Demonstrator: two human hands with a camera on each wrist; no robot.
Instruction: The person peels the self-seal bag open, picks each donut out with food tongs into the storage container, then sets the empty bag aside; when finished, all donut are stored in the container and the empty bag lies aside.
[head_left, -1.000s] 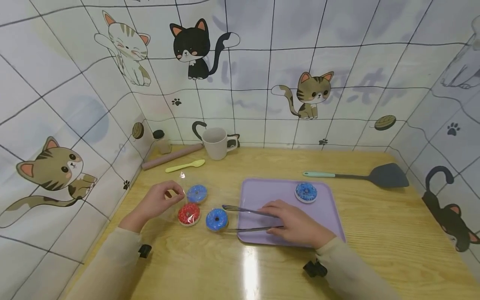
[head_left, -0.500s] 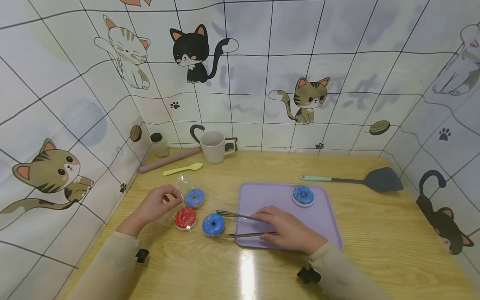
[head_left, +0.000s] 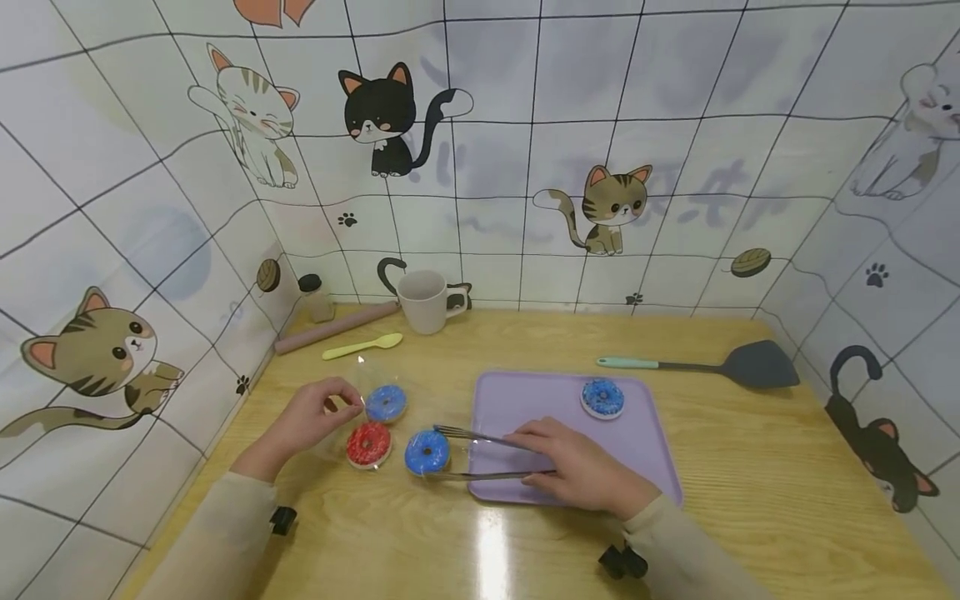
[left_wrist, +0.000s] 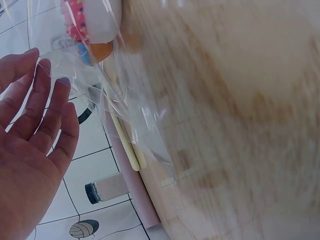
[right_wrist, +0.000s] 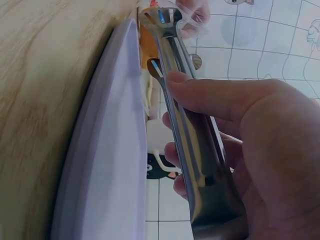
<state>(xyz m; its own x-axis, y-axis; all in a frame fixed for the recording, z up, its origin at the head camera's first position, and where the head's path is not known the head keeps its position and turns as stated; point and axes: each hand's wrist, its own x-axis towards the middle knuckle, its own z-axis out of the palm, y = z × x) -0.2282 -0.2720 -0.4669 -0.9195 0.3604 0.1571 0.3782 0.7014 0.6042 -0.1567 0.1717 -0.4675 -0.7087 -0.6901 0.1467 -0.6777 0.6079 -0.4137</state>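
Note:
My left hand (head_left: pixel 311 417) pinches the edge of a clear plastic bag (left_wrist: pixel 135 107) between thumb and fingertips. By the bag lie a red sprinkled toy donut (head_left: pixel 368 444) and a light-blue one (head_left: pixel 386 403); the film makes it hard to tell how far they sit inside. My right hand (head_left: pixel 577 462) grips metal tongs (right_wrist: pixel 195 160) over the purple tray (head_left: pixel 502 396). The tongs' tips stand either side of a brighter blue donut (head_left: pixel 427 452), left of the tray; whether they touch it is unclear. Another blue donut (head_left: pixel 602 398) rests on the tray.
Behind the bag lie a yellow spoon (head_left: pixel 363 346) and a mauve rolling pin (head_left: pixel 337 327). A white mug (head_left: pixel 423 302) and a dark-capped jar (head_left: pixel 317 300) stand by the back wall. A spatula (head_left: pixel 759 365) lies at the back right.
The tongs' tips have shifted slightly left and now reach further over the brighter blue donut. My left hand keeps its pinch on the bag. The whole view has tilted slightly.

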